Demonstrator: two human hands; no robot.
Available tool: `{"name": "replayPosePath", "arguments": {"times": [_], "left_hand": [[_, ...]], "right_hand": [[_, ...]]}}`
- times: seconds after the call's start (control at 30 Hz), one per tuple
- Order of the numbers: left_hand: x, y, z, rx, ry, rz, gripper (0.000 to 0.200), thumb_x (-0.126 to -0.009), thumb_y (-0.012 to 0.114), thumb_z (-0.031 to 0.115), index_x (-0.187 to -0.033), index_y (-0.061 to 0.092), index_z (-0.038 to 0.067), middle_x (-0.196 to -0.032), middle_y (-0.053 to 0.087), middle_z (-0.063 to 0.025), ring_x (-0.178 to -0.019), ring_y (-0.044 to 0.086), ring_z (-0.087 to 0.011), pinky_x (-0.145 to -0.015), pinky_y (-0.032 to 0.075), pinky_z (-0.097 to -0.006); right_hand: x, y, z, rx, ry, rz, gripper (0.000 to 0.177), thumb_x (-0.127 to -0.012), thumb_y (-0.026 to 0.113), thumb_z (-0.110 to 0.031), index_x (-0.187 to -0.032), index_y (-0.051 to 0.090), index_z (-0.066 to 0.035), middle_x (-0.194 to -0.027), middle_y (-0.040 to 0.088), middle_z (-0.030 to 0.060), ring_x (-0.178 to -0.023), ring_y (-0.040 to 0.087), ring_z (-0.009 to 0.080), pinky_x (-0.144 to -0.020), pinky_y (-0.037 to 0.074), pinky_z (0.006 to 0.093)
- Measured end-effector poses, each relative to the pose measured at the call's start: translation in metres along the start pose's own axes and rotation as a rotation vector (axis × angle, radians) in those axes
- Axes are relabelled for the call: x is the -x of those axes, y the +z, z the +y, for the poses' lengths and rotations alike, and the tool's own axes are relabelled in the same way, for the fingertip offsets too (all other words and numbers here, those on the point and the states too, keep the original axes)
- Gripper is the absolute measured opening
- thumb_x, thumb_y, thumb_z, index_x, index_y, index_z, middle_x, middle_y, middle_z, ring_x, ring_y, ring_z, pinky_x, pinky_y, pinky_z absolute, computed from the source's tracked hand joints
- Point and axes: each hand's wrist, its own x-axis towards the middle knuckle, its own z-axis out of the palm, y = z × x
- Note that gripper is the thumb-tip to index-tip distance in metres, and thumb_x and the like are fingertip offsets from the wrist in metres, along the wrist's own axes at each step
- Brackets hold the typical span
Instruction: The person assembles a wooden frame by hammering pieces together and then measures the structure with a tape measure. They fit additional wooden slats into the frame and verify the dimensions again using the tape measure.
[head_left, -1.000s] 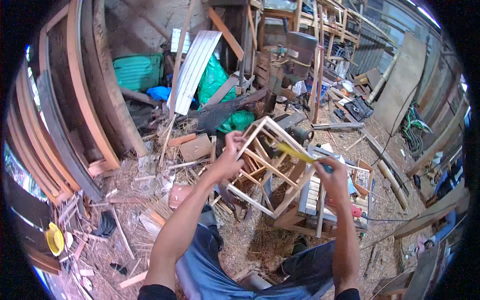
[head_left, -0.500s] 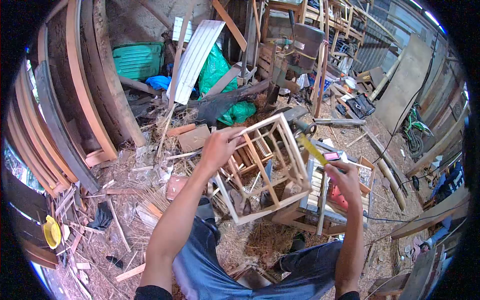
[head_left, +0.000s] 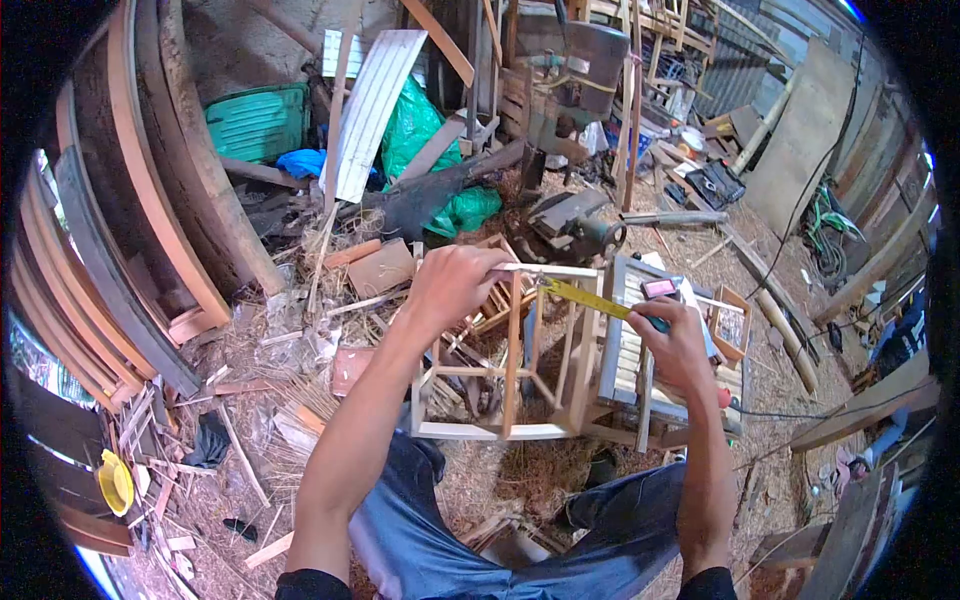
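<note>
Head view: a wooden frame (head_left: 513, 360) is gripped by the left hand (head_left: 452, 285), seemingly steadied for yellow tape (head_left: 592, 300) held by the right hand (head_left: 676, 345).

One left hand (head_left: 450, 287), one right hand (head_left: 676, 347), that's two in action, with one wooden frame (head_left: 513, 350) and one yellow tape measure (head_left: 592, 301)! Over on the slatted worktop (head_left: 624, 368), one pink-faced device (head_left: 659, 289) near the far edge, one open wooden box (head_left: 732, 327) by the right edge. And one yellow bowl (head_left: 116, 484), one teal container (head_left: 258, 123)!
</note>
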Motion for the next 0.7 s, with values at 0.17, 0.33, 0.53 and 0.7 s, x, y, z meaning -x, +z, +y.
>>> {"name": "replayPosePath", "arguments": {"times": [0.17, 0.33, 0.53, 0.7], "left_hand": [[0.012, 0.007, -0.004, -0.089, 0.045, -0.140, 0.014, -0.080, 0.065, 0.016, -0.093, 0.069, 0.013, -0.084, 0.069, -0.0096, -0.077, 0.066, -0.0293, -0.064, 0.050, -0.0411], [0.018, 0.011, 0.007, -0.031, 0.080, -0.194, 0.017, -0.076, 0.066, 0.014, -0.093, 0.069, 0.012, -0.084, 0.069, -0.0085, -0.077, 0.066, -0.0291, -0.064, 0.051, -0.0412], [0.018, 0.013, 0.009, 0.067, 0.154, -0.162, 0.022, -0.072, 0.069, 0.010, -0.093, 0.069, 0.011, -0.087, 0.069, -0.0084, -0.079, 0.066, -0.0290, -0.066, 0.052, -0.0392], [0.016, 0.011, 0.010, 0.103, 0.118, -0.225, 0.021, -0.073, 0.068, 0.005, -0.094, 0.069, 0.007, -0.086, 0.068, -0.0124, -0.077, 0.065, -0.0295, -0.066, 0.052, -0.0381]], "right_hand": [[-0.003, 0.005, 0.010, 0.093, -0.014, -0.127, 0.022, -0.079, 0.069, -0.022, -0.087, 0.073, -0.002, -0.085, 0.069, 0.0152, -0.077, 0.066, 0.0297, -0.071, 0.050, 0.0369], [-0.001, 0.007, 0.006, 0.169, -0.017, -0.175, 0.024, -0.079, 0.068, -0.026, -0.088, 0.073, -0.004, -0.087, 0.069, 0.0161, -0.080, 0.066, 0.0311, -0.075, 0.050, 0.0392], [-0.001, 0.004, 0.010, 0.142, -0.002, -0.209, 0.031, -0.079, 0.069, -0.035, -0.087, 0.074, -0.005, -0.084, 0.069, 0.0174, -0.080, 0.065, 0.0323, -0.074, 0.049, 0.0409], [0.001, 0.007, 0.010, 0.145, 0.054, -0.209, 0.032, -0.080, 0.068, -0.038, -0.087, 0.074, -0.007, -0.081, 0.069, 0.0174, -0.078, 0.065, 0.0327, -0.073, 0.049, 0.0415]]}}
